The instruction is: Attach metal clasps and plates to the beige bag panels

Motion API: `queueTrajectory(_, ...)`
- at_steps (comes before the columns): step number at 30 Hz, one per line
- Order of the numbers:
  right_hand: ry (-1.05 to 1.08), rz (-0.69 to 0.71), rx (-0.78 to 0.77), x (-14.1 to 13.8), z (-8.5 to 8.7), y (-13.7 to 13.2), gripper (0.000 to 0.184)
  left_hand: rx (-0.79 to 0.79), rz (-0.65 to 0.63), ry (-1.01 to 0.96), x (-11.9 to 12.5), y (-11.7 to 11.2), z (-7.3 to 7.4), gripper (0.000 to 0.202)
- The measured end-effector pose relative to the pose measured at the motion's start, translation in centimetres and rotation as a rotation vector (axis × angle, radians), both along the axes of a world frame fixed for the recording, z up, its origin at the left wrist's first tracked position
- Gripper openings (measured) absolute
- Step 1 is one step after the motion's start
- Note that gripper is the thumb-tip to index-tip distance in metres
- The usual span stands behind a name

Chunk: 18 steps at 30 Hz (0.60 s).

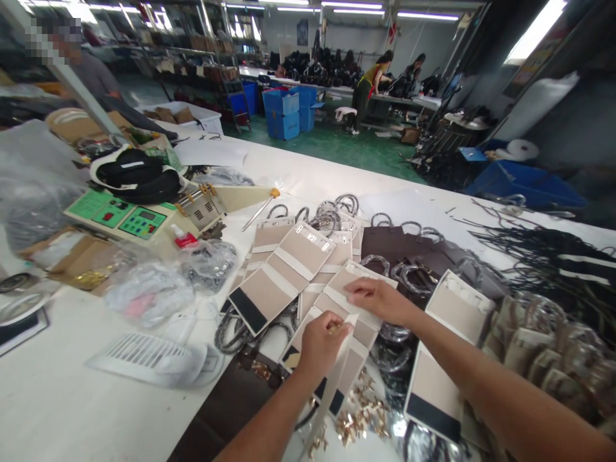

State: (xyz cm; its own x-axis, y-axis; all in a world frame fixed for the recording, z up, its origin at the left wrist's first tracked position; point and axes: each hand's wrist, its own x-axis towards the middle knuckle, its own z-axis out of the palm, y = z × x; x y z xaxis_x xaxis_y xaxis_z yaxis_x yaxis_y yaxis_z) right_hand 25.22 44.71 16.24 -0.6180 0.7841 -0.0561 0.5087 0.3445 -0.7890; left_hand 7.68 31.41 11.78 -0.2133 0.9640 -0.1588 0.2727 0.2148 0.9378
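My left hand (pixel 321 341) is closed in a pinch on the white strap of a beige bag panel (pixel 344 301), with a small gold fitting at my fingertips. My right hand (pixel 378 298) presses on the same panel just above, fingers curled over its edge. The panel lies on top of a pile of similar beige panels (pixel 289 263) with black strips and coiled handles. Loose gold metal fittings (pixel 359 417) lie scattered on the table just below my hands.
A green control box (pixel 129 218) sits at the left by plastic bags (pixel 154 289) and a white fan (pixel 149 359). Dark brown pieces (pixel 409 244) and black straps (pixel 543 250) lie to the right. People work at distant tables; blue bins (pixel 283 112) stand on the floor.
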Motion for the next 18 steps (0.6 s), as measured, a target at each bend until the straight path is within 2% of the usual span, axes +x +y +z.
queueTrajectory(1, -0.021, 0.115, -0.012, 0.0, 1.0, -1.3, 0.026, 0.007, -0.010, 0.055, -0.1, 0.0, 0.2, 0.020)
queueTrajectory(3, -0.141, 0.235, 0.097, -0.4, 2.6, -3.3, 0.014, 0.056, -0.042, 0.167, -0.2, -0.1, 0.7, 0.015)
queueTrajectory(7, -0.430, 0.301, 0.374, -1.7, 4.5, -4.9, 0.014, 0.220, -0.153, 0.363, -0.9, -0.3, 1.1, 0.007)
queueTrajectory(10, -0.496, 0.333, 0.470, -2.7, 4.6, -4.5, 0.015, 0.271, -0.253, 0.497, -1.7, -0.1, 0.9, 0.012)
queueTrajectory(12, -0.444, 0.277, 0.441, -3.1, 4.0, -3.6, 0.016, 0.311, -0.251, 0.529, -2.1, 0.4, 0.5, 0.018)
queueTrajectory(14, -0.364, 0.126, 0.371, -3.4, 3.1, -1.7, 0.019, 0.337, -0.205, 0.497, -2.1, 0.9, 0.0, 0.022)
queueTrajectory(16, -0.324, -0.008, 0.334, -3.5, 2.0, 1.3, 0.026, 0.334, -0.182, 0.456, -1.6, 1.3, -0.9, 0.022)
queueTrajectory(18, -0.306, -0.149, 0.318, -3.6, 0.8, 5.0, 0.044, 0.306, -0.167, 0.398, -0.6, 1.4, -1.9, 0.022)
